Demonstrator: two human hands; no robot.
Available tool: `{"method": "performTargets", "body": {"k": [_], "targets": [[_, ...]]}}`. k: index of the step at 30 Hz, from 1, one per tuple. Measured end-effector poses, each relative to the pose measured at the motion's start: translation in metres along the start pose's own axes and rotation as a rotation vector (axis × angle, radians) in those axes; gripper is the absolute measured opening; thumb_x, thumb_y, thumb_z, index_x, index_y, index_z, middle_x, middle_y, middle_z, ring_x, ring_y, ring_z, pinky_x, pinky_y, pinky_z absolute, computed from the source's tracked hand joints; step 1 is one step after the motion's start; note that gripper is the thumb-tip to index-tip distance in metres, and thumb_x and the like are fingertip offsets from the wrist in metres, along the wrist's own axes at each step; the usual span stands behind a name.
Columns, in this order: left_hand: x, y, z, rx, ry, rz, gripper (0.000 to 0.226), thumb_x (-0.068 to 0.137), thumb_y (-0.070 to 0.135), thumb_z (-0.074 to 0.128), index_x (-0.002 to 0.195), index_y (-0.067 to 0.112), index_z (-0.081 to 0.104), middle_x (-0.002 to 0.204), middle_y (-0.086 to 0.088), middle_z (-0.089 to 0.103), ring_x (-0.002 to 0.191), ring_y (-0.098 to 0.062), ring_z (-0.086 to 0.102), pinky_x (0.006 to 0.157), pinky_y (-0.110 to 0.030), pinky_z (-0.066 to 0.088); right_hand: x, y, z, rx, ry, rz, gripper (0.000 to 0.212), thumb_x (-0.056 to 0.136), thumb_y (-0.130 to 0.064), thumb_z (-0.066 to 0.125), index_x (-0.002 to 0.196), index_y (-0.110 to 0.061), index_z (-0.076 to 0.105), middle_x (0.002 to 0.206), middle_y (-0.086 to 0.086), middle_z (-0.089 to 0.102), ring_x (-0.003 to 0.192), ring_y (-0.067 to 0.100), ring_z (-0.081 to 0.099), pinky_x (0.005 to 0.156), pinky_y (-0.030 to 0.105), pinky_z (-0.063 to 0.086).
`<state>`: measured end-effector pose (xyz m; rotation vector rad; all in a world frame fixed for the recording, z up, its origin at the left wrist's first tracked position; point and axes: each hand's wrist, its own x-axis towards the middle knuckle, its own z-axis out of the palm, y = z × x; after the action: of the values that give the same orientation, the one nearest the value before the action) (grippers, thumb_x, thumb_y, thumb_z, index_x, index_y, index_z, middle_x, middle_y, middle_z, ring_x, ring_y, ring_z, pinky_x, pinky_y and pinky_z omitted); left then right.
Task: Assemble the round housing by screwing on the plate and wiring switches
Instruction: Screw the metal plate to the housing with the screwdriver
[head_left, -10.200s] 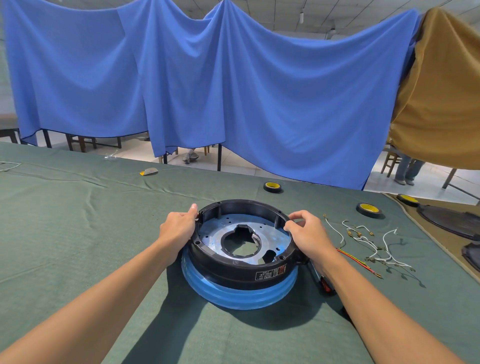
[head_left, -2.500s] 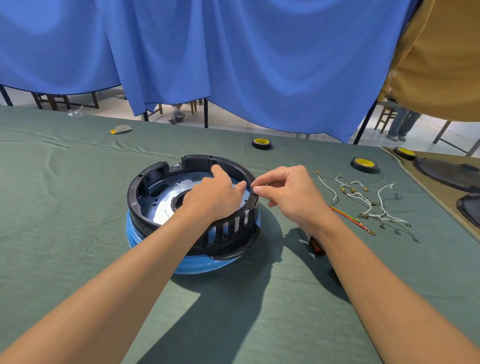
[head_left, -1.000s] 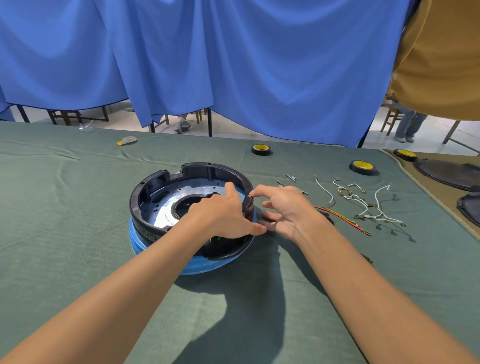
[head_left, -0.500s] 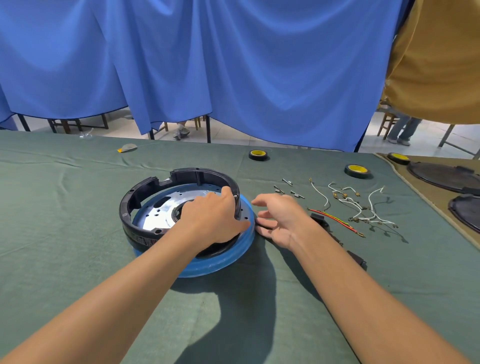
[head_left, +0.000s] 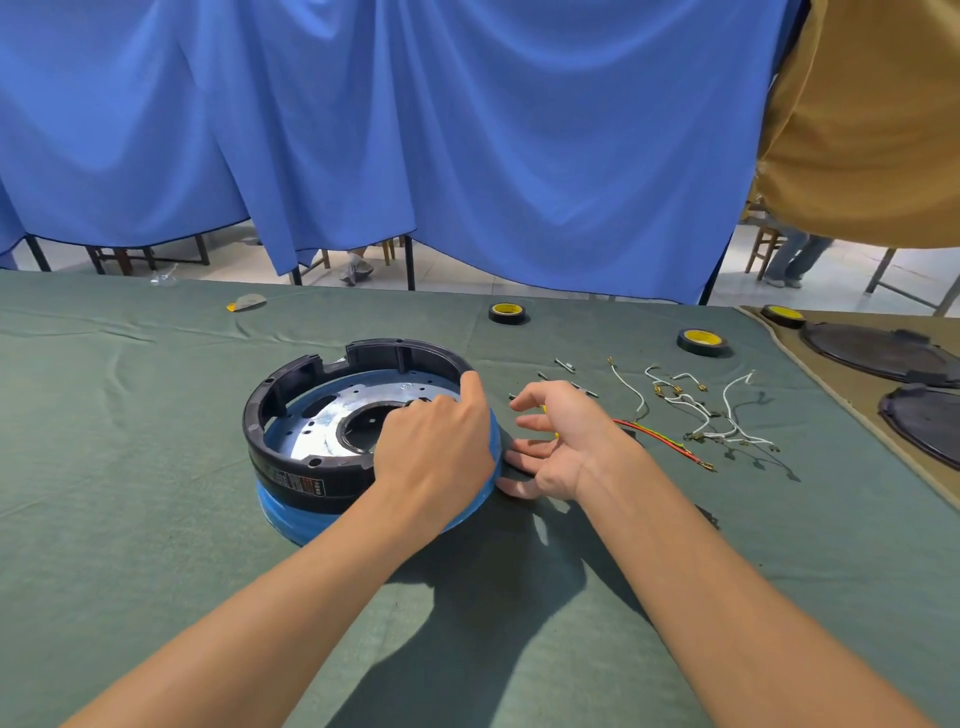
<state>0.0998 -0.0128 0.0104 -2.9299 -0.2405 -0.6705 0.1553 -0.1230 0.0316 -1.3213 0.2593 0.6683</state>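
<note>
Green-clothed worktop (head_left: 130, 467) carries the round housing (head_left: 306, 467), metal plate (head_left: 322, 426) inside, left of centre. Left hand (head_left: 436, 441) grips its right rim, fingers curled inward. Right hand (head_left: 563, 447) rests just beside, fingers loosely spread, lower fingertips on the cloth.

Two hands: one left hand (head_left: 436, 447), one right hand (head_left: 561, 447). One black round housing (head_left: 400, 353), with one metal plate (head_left: 317, 431) inside it and one blue ring (head_left: 283, 512) beneath it. Three tape rolls (head_left: 506, 312), each black with a yellow core. Two dark discs (head_left: 878, 345) at the right edge. Four screws (head_left: 564, 365) show. One red wire (head_left: 675, 449) lies with one yellow-green wire (head_left: 649, 429). White wires (head_left: 631, 387): one lies alone and the rest are tangled, so about four or five, exact count unclear. One small grey and yellow object (head_left: 248, 301). One blue curtain (head_left: 467, 130) and one tan drape (head_left: 872, 119).
</note>
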Motion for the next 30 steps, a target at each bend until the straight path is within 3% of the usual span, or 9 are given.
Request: {"method": "performTargets", "body": {"k": [5, 8, 10, 15, 19, 21, 24, 30], "targets": [[0.001, 0.001, -0.002, -0.045, 0.010, -0.007, 0.018, 0.096, 0.024, 0.050, 0.104, 0.018, 0.035, 0.079, -0.007, 0.058, 0.074, -0.034, 0.058, 0.057, -0.035, 0.027, -0.003, 0.002, 0.000, 0.002, 0.022, -0.007, 0.032, 0.082, -0.013, 0.055, 0.112, -0.006, 0.051, 0.100, 0.018, 0.050, 0.085, 0.026, 0.057, 0.074, 0.049, 0.048], [0.002, 0.004, -0.002, -0.064, 0.007, -0.028, 0.018, 0.096, 0.023, 0.050, 0.105, 0.017, 0.035, 0.066, 0.000, 0.038, 0.067, -0.030, 0.045, 0.051, -0.032, 0.020, -0.007, 0.000, 0.000, 0.003, 0.015, -0.001, 0.032, 0.083, -0.015, 0.054, 0.114, -0.007, 0.051, 0.097, 0.018, 0.053, 0.079, 0.026, 0.061, 0.067, 0.046, 0.048], [0.004, 0.003, -0.004, -0.100, -0.029, -0.051, 0.026, 0.095, 0.025, 0.053, 0.103, 0.018, 0.030, 0.069, -0.001, 0.042, 0.069, -0.030, 0.044, 0.051, -0.031, 0.021, -0.008, -0.001, 0.001, 0.012, -0.001, 0.003, 0.033, 0.084, -0.017, 0.054, 0.114, -0.007, 0.050, 0.093, 0.017, 0.054, 0.066, 0.026, 0.063, 0.060, 0.043, 0.049], [0.011, -0.002, -0.020, -0.252, -0.397, -0.037, 0.074, 0.075, 0.051, 0.079, 0.107, 0.023, 0.019, 0.082, 0.000, 0.049, 0.082, -0.031, 0.053, 0.067, -0.041, 0.043, -0.007, 0.000, 0.003, 0.026, 0.017, 0.035, 0.027, 0.083, -0.020, 0.054, 0.107, -0.007, 0.051, 0.097, 0.017, 0.051, 0.085, 0.031, 0.054, 0.079, 0.053, 0.049], [0.020, -0.014, -0.030, -0.273, -0.670, 0.002, 0.095, 0.064, 0.055, 0.085, 0.121, 0.027, 0.014, 0.118, -0.012, 0.051, 0.104, -0.035, 0.055, 0.094, -0.050, 0.049, -0.008, 0.003, 0.005, 0.011, 0.032, 0.032, 0.022, 0.082, -0.019, 0.053, 0.100, -0.006, 0.051, 0.095, 0.018, 0.055, 0.084, 0.030, 0.057, 0.065, 0.050, 0.047], [0.026, -0.023, -0.034, -0.382, -0.763, 0.025, 0.098, 0.069, 0.051, 0.085, 0.131, 0.026, 0.014, 0.121, -0.008, 0.049, 0.106, -0.028, 0.053, 0.090, -0.039, 0.048, -0.008, 0.003, 0.006, -0.003, 0.034, 0.024, 0.021, 0.082, -0.019, 0.053, 0.099, -0.007, 0.052, 0.093, 0.017, 0.057, 0.082, 0.028, 0.059, 0.066, 0.049, 0.048], [0.032, -0.033, -0.036, -0.468, -0.789, 0.058, 0.089, 0.072, 0.048, 0.083, 0.129, 0.030, 0.017, 0.099, 0.007, 0.044, 0.090, -0.013, 0.050, 0.068, -0.023, 0.039, -0.010, 0.005, 0.006, 0.003, 0.022, 0.024, 0.014, 0.081, -0.018, 0.052, 0.091, -0.007, 0.053, 0.084, 0.016, 0.057, 0.073, 0.026, 0.059, 0.072, 0.049, 0.049], [0.029, -0.041, -0.027, -0.546, -0.729, 0.046, 0.084, 0.070, 0.045, 0.087, 0.122, 0.036, 0.021, 0.100, 0.008, 0.045, 0.096, -0.016, 0.052, 0.070, -0.028, 0.041, -0.015, 0.003, 0.011, 0.051, 0.020, 0.035, 0.013, 0.080, -0.020, 0.054, 0.088, -0.009, 0.053, 0.079, 0.016, 0.053, 0.069, 0.029, 0.053, 0.061, 0.046, 0.045]]}}
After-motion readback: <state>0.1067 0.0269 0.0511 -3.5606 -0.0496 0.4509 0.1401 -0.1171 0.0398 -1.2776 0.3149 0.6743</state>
